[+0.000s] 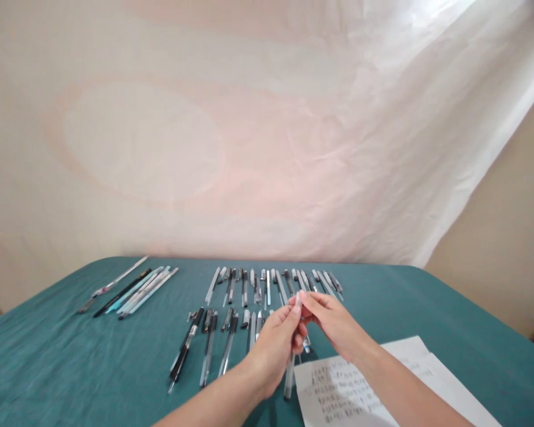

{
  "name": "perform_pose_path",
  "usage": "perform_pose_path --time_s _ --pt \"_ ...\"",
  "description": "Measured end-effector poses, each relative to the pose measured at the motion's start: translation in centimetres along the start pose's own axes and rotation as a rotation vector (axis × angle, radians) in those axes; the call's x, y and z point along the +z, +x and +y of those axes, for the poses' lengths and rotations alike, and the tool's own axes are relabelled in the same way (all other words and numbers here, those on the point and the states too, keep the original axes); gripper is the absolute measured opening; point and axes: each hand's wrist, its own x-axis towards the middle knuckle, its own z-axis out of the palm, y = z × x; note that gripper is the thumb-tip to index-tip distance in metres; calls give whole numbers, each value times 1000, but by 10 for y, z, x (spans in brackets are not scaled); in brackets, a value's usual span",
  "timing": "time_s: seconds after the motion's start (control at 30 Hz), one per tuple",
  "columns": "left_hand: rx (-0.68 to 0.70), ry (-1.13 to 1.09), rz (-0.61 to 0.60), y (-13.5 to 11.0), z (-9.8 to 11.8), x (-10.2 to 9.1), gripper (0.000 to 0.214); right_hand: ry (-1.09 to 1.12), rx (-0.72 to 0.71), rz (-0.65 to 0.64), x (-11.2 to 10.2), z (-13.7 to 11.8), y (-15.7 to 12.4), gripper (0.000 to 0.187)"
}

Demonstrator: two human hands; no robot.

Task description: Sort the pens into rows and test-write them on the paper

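Head view: nearest, some paper sheets (342,388) with dark writing are laid on the green cloth (89,373). Just left of the paper, a clear pen (289,379) is seen in the hands, its long line running away from the body, with the far end leaning a little to the right. The pen seems to be wrapped by the left hand (278,335), which is curled around its middle and so is nearer to most of it. At the white far end, the right hand (333,317) is brought in from the right, finger and thumb pinching; which fingertips touch the end cannot be told. Past the left wrist, a near row of pens (209,344) is set out, with small caps (246,318) by some tops. Farther off, a loose bunch of pens (142,292) is left on the left side, and a far row of pens (267,287) is lined up mid-table. Behind everything, a pale sheet (258,148) is hung.
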Motion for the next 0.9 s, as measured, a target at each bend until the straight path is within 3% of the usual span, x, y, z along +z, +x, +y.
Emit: perform_pose_path --time_s 0.37,0.63,0.77,0.9 --pt "-76 173 76 -3 -1 0 35 -110 -63 40 1 -5 -1 31" --pt "-68 229 45 -12 -1 12 25 -45 -63 108 1 1 2 38" --pt "-62 187 28 -12 -9 10 26 29 -16 163 -11 0 8 37" --pt "-47 84 66 -5 -18 -1 27 -176 -21 161 -34 15 22 35"
